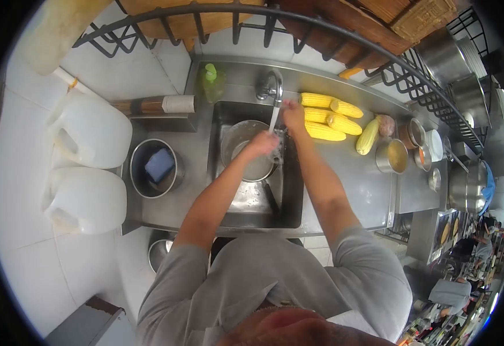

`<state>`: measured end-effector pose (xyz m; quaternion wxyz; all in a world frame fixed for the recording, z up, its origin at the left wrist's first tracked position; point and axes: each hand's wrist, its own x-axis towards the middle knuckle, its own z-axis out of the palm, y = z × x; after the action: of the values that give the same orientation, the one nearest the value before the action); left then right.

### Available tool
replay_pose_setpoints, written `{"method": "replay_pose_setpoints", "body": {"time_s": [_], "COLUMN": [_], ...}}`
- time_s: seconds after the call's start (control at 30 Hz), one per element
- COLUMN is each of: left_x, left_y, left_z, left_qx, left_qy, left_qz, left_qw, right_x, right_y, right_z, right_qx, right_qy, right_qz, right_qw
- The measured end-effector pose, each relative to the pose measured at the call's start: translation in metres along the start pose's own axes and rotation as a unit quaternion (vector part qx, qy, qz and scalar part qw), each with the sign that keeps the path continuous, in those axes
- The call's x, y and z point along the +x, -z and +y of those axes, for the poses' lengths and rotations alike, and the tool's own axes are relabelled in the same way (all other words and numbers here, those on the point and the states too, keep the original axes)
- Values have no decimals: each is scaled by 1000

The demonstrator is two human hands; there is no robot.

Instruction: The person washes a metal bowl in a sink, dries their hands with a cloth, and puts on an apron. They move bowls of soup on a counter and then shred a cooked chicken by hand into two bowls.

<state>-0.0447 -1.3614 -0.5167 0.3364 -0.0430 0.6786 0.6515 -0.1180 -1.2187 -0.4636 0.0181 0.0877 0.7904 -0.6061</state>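
Observation:
My left hand point(261, 144) is over a round metal pot point(233, 141) in the sink point(212, 173), at the stream of running water point(274, 119). Its fingers are blurred by water and splash. My right hand point(293, 116) is beside the faucet point(273, 86), at the sink's right rim, with its fingers curled in. Whatever those fingers hold, if anything, is hidden. Several peeled corn cobs point(325, 132) lie on the steel counter just right of my right hand. A dark-handled utensil point(271, 199) rests in the sink below the pot.
A green soap bottle point(212, 83) stands behind the sink. To the left are a deep pot point(133, 173) with a blue sponge point(159, 165) and white jugs point(90, 199). A paler cob point(367, 137) and metal containers point(386, 158) are at right. A black rack point(197, 8) hangs overhead.

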Motion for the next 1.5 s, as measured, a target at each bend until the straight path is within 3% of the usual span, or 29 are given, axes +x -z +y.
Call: {"method": "replay_pose_setpoints", "body": {"time_s": [0.03, 0.1, 0.2, 0.23, 0.43, 0.53, 0.7, 0.73, 0.77, 0.87, 1.0, 1.07, 1.17, 1.2, 1.27, 1.3, 1.33, 1.37, 1.43, 1.5], "left_x": [-8, -46, -110, -131, -230, -242, -243, -240, -237, -232, -232, -235, -227, -215, -206, -192, -184, -177, -167, -127], "left_y": [3, 4, 24, 33, 40, 29, 10, 8, 6, 1, -11, -14, -16, -17, -32, -34, -47, -70, -119, -162], "left_z": [5, 24, 6, -7, -58, -79, -64, -61, -60, -55, -44, -42, -63, -76, -59, -62, -46, -31, 0, -10], "left_qx": [90, 265, 180, 174, 159, 59, 48, 44, 53, 82, 116, 143, 131, 149, 142, 155, 120, 8, -95, -304], "left_qy": [-51, -146, -132, -135, -75, -58, -58, -55, -56, -64, -80, -70, -126, -156, -99, -108, -86, -56, -23, -18], "left_qz": [30, 86, 145, 142, 147, 135, 108, 105, 96, 78, 58, 40, 31, 34, 45, 28, 1, -25, -67, -311], "left_qw": [994, 949, 964, 965, 973, 987, 991, 992, 992, 991, 988, 986, 983, 976, 984, 982, 989, 998, 993, 900], "right_x": [35, 73, 83, 74, 98, 111, 96, 95, 96, 85, 91, 83, 50, 35, -18, -58, -83, -135, -206, -278], "right_y": [-5, -17, -16, -16, -26, -27, -20, -22, -23, -25, -26, -24, -8, -2, 18, 36, 50, 85, 128, 169], "right_z": [31, 45, 21, 3, 0, 0, 8, 17, 22, 25, 17, 15, 16, 26, 32, 18, 37, 12, 13, -7], "right_qx": [-70, 101, 50, 61, 28, 50, 156, 200, 244, 170, 118, 132, 181, 178, 106, 50, -101, -126, -179, -214], "right_qy": [89, 25, -48, -84, -236, -317, -383, -364, -403, -215, -208, -215, -246, -215, -156, -119, -27, 25, 125, 321], "right_qz": [9, -86, -98, -67, -81, -94, -144, -141, -109, -89, -78, -96, -146, -189, -208, -160, -110, -90, 36, 166], "right_qw": [994, 991, 993, 992, 968, 942, 899, 899, 875, 958, 968, 963, 941, 941, 960, 979, 988, 988, 975, 907]}}
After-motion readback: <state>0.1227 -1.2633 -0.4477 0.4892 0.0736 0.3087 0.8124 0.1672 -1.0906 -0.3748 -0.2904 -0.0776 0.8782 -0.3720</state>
